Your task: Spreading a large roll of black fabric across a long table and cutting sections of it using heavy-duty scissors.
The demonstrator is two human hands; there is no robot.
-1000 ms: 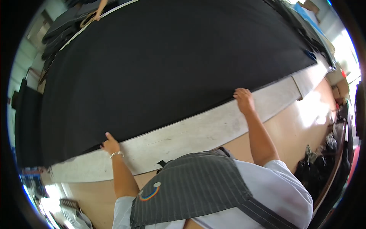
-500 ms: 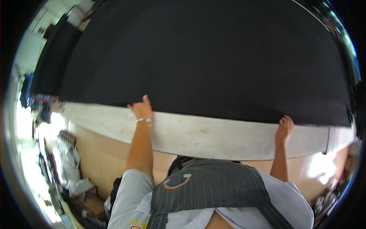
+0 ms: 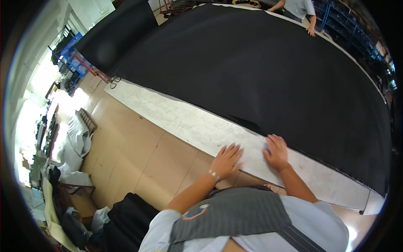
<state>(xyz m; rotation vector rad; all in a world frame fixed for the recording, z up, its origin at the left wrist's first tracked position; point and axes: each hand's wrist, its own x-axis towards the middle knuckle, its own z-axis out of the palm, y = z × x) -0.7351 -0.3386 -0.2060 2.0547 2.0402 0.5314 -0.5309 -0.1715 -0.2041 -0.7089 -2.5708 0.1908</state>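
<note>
A wide sheet of black fabric point(image 3: 252, 84) covers most of a long pale table point(image 3: 184, 117), leaving a bare strip along the near side. My left hand point(image 3: 227, 161) is open with fingers spread, over the table's near edge and off the fabric. Beside it, my right hand point(image 3: 277, 153) lies open, palm down, its fingertips at the fabric's near edge. Neither hand holds anything. Close to the right fingertips the fabric edge has a small fold point(image 3: 243, 122).
A black fabric roll point(image 3: 121, 38) stands at the table's left end, near scissors point(image 3: 113, 82). Across the table is another person point(image 3: 300, 8), one hand on the fabric. Blue shelving point(image 3: 350, 31) is behind. White sacks point(image 3: 77, 134) and dark cloth point(image 3: 130, 222) are on the left.
Both hands have left their places on the fabric edge; the left has moved right, close to the right hand. The view has turned, bringing the other person and scissors into sight.
</note>
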